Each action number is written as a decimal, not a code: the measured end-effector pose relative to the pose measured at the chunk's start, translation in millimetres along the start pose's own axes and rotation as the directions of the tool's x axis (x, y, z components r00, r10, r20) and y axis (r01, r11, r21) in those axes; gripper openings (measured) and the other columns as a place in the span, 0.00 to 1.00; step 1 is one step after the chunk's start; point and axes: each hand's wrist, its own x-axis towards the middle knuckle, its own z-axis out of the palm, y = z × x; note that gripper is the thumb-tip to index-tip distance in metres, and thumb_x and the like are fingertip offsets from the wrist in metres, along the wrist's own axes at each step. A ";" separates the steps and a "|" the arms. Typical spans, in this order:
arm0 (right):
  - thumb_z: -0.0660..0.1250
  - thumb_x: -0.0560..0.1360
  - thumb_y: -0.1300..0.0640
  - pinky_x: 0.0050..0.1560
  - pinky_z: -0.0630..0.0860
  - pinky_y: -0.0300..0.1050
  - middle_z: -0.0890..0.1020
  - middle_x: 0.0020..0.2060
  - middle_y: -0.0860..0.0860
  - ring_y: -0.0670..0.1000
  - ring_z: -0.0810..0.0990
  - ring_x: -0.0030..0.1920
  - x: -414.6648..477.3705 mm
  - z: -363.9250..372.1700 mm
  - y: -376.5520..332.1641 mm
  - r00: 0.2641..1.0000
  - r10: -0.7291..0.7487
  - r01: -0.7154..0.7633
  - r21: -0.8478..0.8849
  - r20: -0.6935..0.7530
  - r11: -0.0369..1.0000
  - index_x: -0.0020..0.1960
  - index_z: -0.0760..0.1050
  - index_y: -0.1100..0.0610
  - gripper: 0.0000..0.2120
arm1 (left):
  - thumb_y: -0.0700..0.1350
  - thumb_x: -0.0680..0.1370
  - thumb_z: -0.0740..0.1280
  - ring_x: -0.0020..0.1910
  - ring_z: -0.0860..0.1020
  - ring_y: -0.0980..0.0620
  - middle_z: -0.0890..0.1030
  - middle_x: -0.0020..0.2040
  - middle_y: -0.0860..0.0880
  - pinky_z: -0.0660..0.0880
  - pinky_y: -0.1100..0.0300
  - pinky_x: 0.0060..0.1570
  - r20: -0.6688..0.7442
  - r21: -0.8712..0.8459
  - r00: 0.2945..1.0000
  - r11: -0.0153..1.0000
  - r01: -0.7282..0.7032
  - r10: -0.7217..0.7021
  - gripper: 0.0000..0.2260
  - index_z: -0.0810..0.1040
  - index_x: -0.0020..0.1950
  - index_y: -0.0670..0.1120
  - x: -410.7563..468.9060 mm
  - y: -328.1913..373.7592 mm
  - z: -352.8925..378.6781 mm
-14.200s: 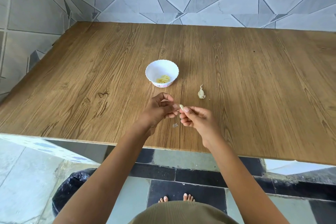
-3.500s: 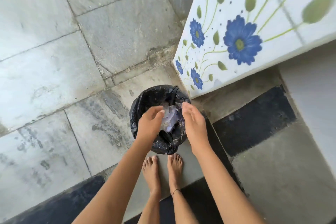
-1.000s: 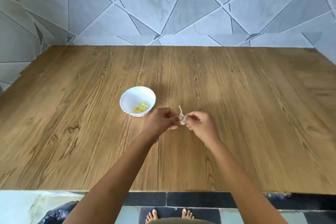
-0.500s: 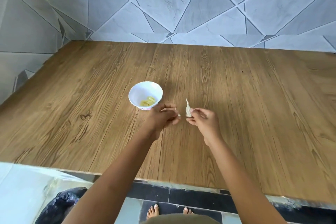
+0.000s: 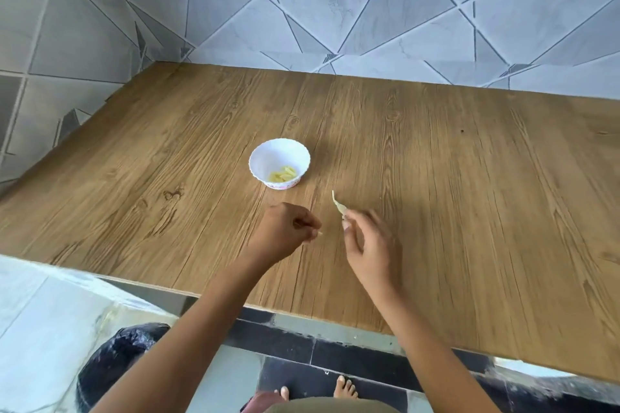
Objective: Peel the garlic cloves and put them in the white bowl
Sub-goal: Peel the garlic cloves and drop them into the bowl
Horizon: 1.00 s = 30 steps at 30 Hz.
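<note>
The garlic clove (image 5: 339,206) is held up just above the worktop (image 5: 453,178), a little nearer the person than the white bowl (image 5: 266,156) and to its right. The right hand (image 5: 369,245) pinches its fat end between thumb and forefinger, the other fingers loosely spread. The clove's long axis runs from those fingertips up and away to the left, so its thin papery tail points roughly toward the bowl. It looks not yet peeled, though that hand is smeared with motion and I can't say how much skin is on it. The left hand (image 5: 281,231) sits just across a small gap to the clove's left, level with it or slightly nearer the person. Its fingers are curled in tight, with thumb and forefinger nipped on what seems to be a scrap of skin (image 5: 318,233). The two hands are apart, not touching. To my eye the next move turns on that gap: the clove lies straight to the right of the left hand, tail end nearest it, so those fingers need only cross over to catch the loose tail. The bowl stands directly beyond the left hand, with a few peeled cloves (image 5: 284,174) in its bottom. A black bin bag (image 5: 114,359) is on the floor below the worktop's near edge, on the left.
</note>
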 end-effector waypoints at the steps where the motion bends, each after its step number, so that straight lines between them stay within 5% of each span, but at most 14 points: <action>1: 0.61 0.76 0.57 0.36 0.78 0.44 0.81 0.45 0.51 0.50 0.80 0.41 -8.1 1.5 -2.9 0.999 -0.036 0.037 -0.010 0.041 0.999 0.53 0.79 0.59 0.11 | 0.35 0.71 0.71 0.36 0.82 0.54 0.84 0.37 0.48 0.78 0.64 0.44 0.006 0.093 0.999 0.995 -0.045 0.045 0.04 0.84 0.44 0.42 -2.0 -1.3 0.3; 6: 0.56 0.77 0.50 0.51 0.80 0.51 0.80 0.58 0.54 0.53 0.80 0.55 -36.3 17.7 -18.3 0.977 0.001 0.034 -0.163 0.212 0.986 0.60 0.77 0.59 0.19 | 0.40 0.72 0.72 0.36 0.80 0.56 0.83 0.35 0.49 0.77 0.60 0.44 0.045 0.279 0.996 0.956 -0.092 0.082 0.02 0.84 0.40 0.43 -1.3 -11.4 -9.3; 10: 0.56 0.77 0.51 0.64 0.69 0.49 0.78 0.62 0.55 0.54 0.77 0.61 -41.1 23.4 -19.1 0.970 0.003 0.069 -0.286 0.243 0.956 0.61 0.77 0.60 0.20 | 0.42 0.73 0.71 0.39 0.78 0.55 0.83 0.40 0.50 0.75 0.62 0.43 0.087 0.296 0.990 0.947 -0.128 0.107 0.02 0.83 0.42 0.45 0.8 -16.2 -10.6; 21: 0.54 0.78 0.49 0.63 0.67 0.48 0.77 0.63 0.55 0.55 0.75 0.64 -39.3 19.2 -25.7 0.957 0.032 0.063 -0.313 0.289 0.948 0.62 0.76 0.60 0.22 | 0.40 0.74 0.70 0.40 0.81 0.48 0.84 0.40 0.46 0.77 0.55 0.43 0.119 0.346 0.935 0.869 -0.353 0.333 0.03 0.83 0.42 0.44 -3.6 -33.1 -5.9; 23: 0.56 0.78 0.50 0.63 0.69 0.49 0.77 0.63 0.54 0.54 0.75 0.64 -38.5 16.2 -27.8 0.956 0.035 0.030 -0.216 0.292 0.976 0.63 0.76 0.59 0.20 | 0.40 0.73 0.72 0.37 0.80 0.55 0.84 0.40 0.46 0.78 0.59 0.43 0.106 0.211 0.951 0.928 -0.306 0.289 0.01 0.83 0.41 0.43 -1.2 -37.4 -10.9; 25: 0.63 0.78 0.52 0.62 0.74 0.45 0.79 0.59 0.53 0.50 0.77 0.61 -35.9 10.9 -33.3 0.959 0.066 -0.065 -0.012 0.276 0.998 0.62 0.76 0.59 0.17 | 0.37 0.73 0.72 0.38 0.81 0.57 0.84 0.40 0.45 0.79 0.64 0.45 0.135 -0.141 0.984 0.985 -0.097 0.116 0.02 0.83 0.43 0.42 -3.4 -36.7 -21.4; 27: 0.67 0.76 0.57 0.54 0.76 0.36 0.82 0.53 0.51 0.45 0.80 0.53 -34.2 7.9 -42.1 0.958 0.137 -0.187 0.188 0.251 0.964 0.61 0.76 0.59 0.15 | 0.34 0.74 0.69 0.41 0.82 0.53 0.83 0.42 0.44 0.80 0.63 0.46 0.248 -0.446 0.969 0.888 0.111 0.004 0.05 0.82 0.45 0.42 -10.8 -33.6 -29.3; 30: 0.69 0.74 0.60 0.44 0.77 0.35 0.84 0.45 0.52 0.44 0.82 0.44 -31.8 10.0 -53.2 0.918 0.279 -0.378 0.408 0.281 0.831 0.55 0.79 0.59 0.10 | 0.33 0.74 0.69 0.39 0.82 0.54 0.83 0.40 0.45 0.80 0.64 0.43 0.290 -0.544 0.957 0.824 0.157 0.009 0.05 0.81 0.47 0.41 -22.6 -26.5 -31.8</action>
